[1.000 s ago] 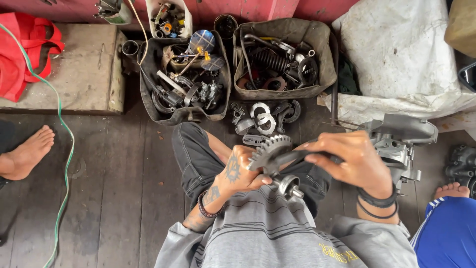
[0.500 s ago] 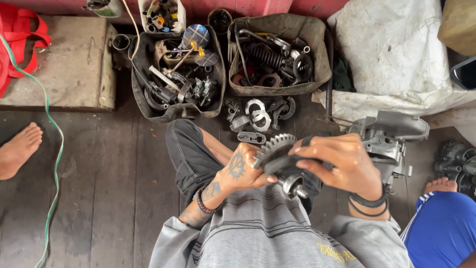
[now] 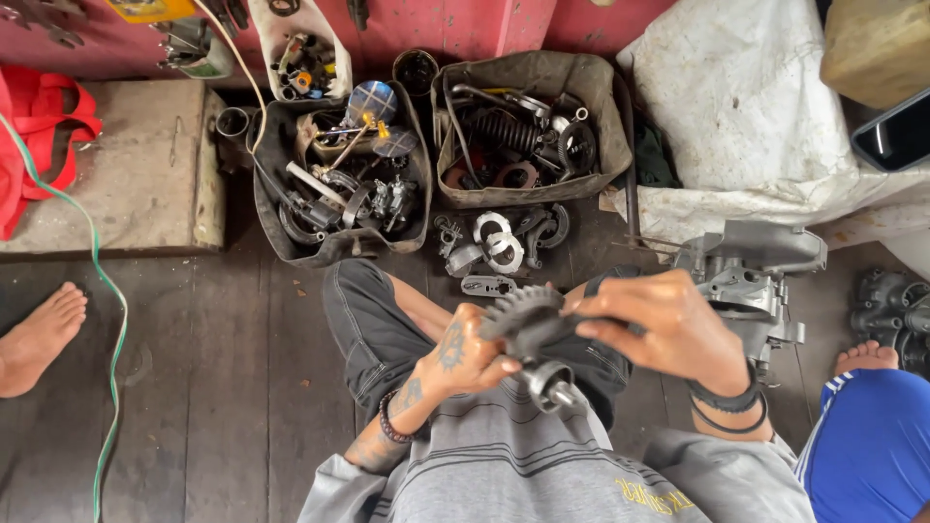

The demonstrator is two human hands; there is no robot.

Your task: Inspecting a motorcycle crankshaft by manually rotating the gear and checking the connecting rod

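I hold a dark toothed gear on a shaft [image 3: 528,324] over my lap with both hands. My left hand [image 3: 467,351] grips the lower part, near the round metal end piece [image 3: 552,385]. My right hand [image 3: 668,324] closes over the gear's right side, its fingers across the top of the teeth. My knees in dark shorts [image 3: 373,334] are below the part.
Two dirty fabric bins of metal parts [image 3: 339,184] [image 3: 528,126] stand ahead, with loose rings and brackets [image 3: 499,247] on the wooden floor. A grey engine casing [image 3: 751,276] lies at right. Another person's bare foot [image 3: 39,339] is at left, another foot and blue shorts [image 3: 872,426] at right.
The view has shifted a little, and both hands still hold the gear shaft. My right hand has slid slightly along the gear while the part stays over my lap.
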